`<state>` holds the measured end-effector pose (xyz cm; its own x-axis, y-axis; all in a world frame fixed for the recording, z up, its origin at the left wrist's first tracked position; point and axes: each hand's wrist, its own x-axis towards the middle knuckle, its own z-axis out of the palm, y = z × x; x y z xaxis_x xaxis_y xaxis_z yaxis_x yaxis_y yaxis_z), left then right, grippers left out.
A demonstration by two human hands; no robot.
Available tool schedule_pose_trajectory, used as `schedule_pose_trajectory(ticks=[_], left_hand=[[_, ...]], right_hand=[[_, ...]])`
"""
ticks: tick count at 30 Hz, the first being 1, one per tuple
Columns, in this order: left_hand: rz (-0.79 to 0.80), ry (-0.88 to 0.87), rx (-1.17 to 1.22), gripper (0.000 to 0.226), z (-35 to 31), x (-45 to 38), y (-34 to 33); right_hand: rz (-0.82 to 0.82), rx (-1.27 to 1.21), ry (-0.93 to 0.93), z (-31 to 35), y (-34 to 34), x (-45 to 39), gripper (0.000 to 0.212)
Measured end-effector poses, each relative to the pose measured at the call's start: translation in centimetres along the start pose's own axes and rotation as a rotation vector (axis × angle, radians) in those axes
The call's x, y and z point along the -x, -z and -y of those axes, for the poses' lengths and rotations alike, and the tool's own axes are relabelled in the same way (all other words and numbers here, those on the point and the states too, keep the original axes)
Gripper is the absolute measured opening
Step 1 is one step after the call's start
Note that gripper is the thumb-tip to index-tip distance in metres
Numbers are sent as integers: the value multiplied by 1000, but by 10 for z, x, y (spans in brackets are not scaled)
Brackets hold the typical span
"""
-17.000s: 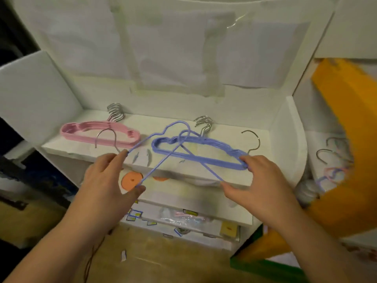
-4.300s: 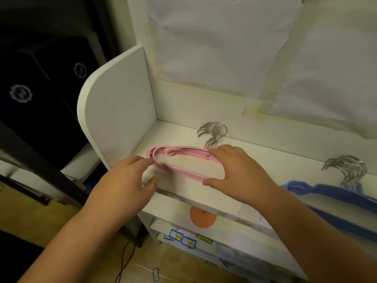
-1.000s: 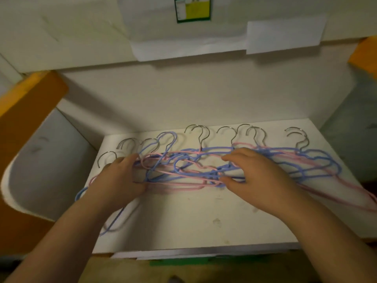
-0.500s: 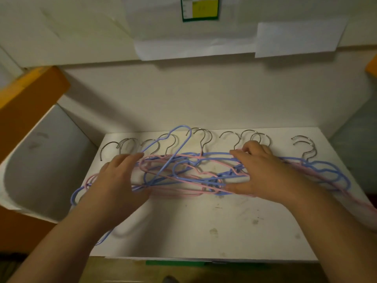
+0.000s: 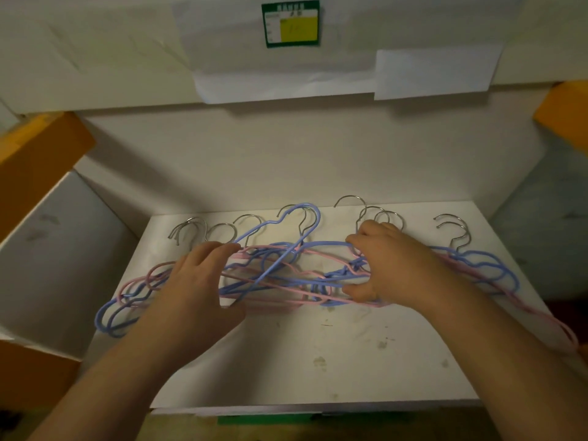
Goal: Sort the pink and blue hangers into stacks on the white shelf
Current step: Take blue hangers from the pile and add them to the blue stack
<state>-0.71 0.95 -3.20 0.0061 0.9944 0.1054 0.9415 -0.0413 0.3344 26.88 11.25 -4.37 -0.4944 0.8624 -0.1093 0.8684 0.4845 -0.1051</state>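
A tangled heap of pink hangers [image 5: 296,301] and blue hangers [image 5: 276,230] with metal hooks lies across the back half of a white shelf [image 5: 318,354]. My left hand [image 5: 197,281] grips the left part of the tangle, fingers over the wires and thumb underneath. My right hand [image 5: 388,268] grips the middle-right part, fingers curled over the wires and thumb below. One blue hanger sticks up tilted above the others between my hands. A pink hanger [image 5: 541,319] trails off the shelf's right edge.
The shelf has a white side panel [image 5: 57,259] on the left and a wall behind with a green and yellow label [image 5: 291,23] and taped paper sheets. Orange pieces [image 5: 35,167] flank both sides. The shelf's front half is stained.
Both hands have closed further around the mixed hangers. The right hand moved up toward the hooks and the bundle is bunched and slightly lifted. Earlier I was at another shelf with sorted stacks.
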Motion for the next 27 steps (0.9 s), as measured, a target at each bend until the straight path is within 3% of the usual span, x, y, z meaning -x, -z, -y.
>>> schedule_pose_trajectory(ticks=[16, 27], left_hand=[[-67, 67, -77, 86, -5, 45, 19], [-125, 94, -73, 99, 10, 160, 45]], right_hand=[[-294, -164, 54, 15, -6, 46, 79], [-283, -118, 99, 93, 1, 99, 91]])
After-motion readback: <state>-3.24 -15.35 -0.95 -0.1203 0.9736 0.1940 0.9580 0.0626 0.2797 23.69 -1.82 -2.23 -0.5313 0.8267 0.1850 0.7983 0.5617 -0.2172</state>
